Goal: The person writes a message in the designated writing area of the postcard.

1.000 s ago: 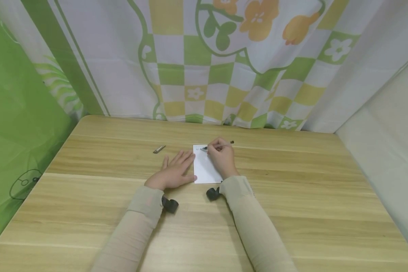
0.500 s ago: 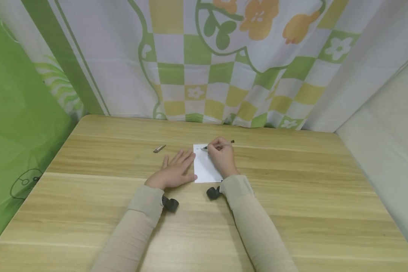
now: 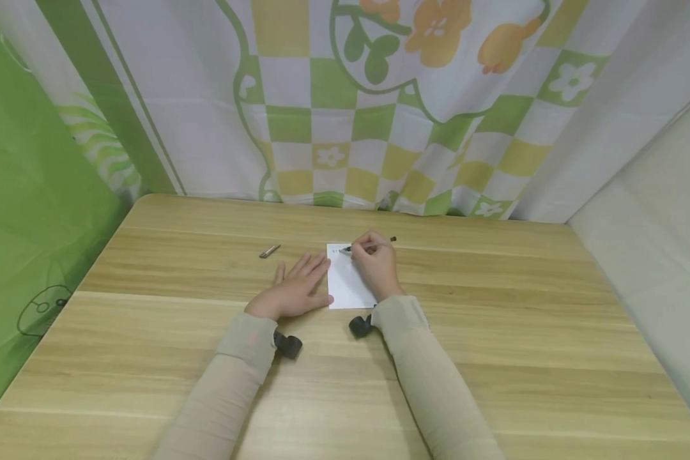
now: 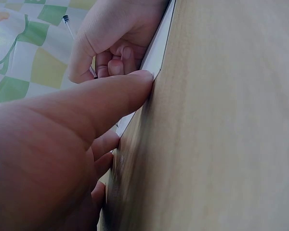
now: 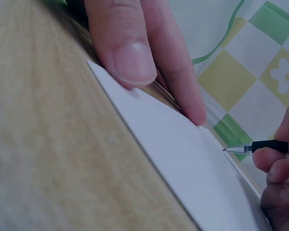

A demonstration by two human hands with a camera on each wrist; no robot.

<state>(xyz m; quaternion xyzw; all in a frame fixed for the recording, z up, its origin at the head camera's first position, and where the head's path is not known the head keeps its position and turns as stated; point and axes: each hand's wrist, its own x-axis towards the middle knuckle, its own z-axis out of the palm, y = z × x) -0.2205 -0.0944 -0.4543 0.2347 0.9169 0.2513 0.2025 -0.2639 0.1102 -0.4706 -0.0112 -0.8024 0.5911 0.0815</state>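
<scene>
My right hand (image 3: 376,265) pinches a pen (image 5: 269,146) with a black grip and a clear tip. The pen's point is at the upper part of a small white sheet of paper (image 3: 349,287), beside a short row of dark marks. My left hand (image 3: 293,291) lies with its fingers spread on the table, left of the paper. Its thumb (image 4: 135,86) and index fingertip rest on the paper's left edge, as the right wrist view also shows. The right hand covers the paper's right side in the head view.
A pen cap (image 3: 269,251) lies on the wooden table (image 3: 494,358), up and left of the paper. A checkered curtain (image 3: 333,121) hangs along the table's far edge. Green cloth (image 3: 34,160) is at the left, a pale wall (image 3: 650,191) at the right.
The pen tip shifts very slightly at the row of marks on the paper. The left hand and the paper keep their places.
</scene>
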